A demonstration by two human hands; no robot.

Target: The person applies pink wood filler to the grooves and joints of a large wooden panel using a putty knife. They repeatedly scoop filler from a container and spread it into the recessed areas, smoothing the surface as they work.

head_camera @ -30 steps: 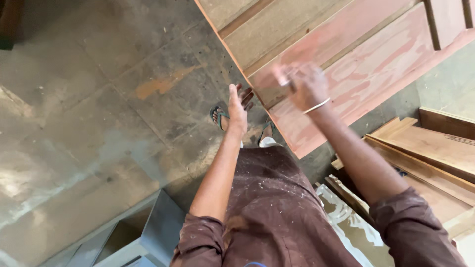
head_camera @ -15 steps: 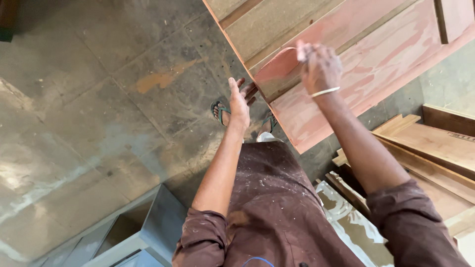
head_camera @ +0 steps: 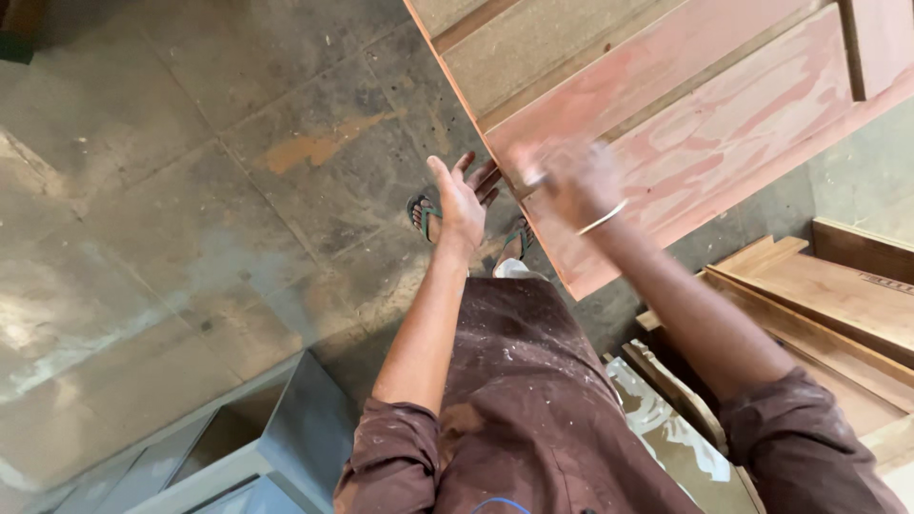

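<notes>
Head view, only one there is: the right hand (head_camera: 571,181) has come down and toward the near edge of the reddish wooden panel (head_camera: 724,143) vs half a sec ago, when it was higher up on the face; it's motion-blurred now, so it's mid-stroke. Fingers look bunched around sth small and pale, maybe a scrap of abrasive paper or a rag, but can't tell what, nor how tight the grip is. A thin bangle (head_camera: 605,219) sits on that wrist. The left hand (head_camera: 462,200) hasn't shifted much: fingers spread, palm flat against the panel's thin side edge, bracing it. Panel itself is where it was, tilted, its lower corner near the person's feet in green sandals (head_camera: 426,214). My read: rubbing strokes are working along the edge zone w/ the other hand steadying, so surface work is under way, not finished. Dusty concrete floor (head_camera: 190,190) at left, stacked timber boards (head_camera: 838,295) at right, grey cabinet (head_camera: 286,447) bottom left.
</notes>
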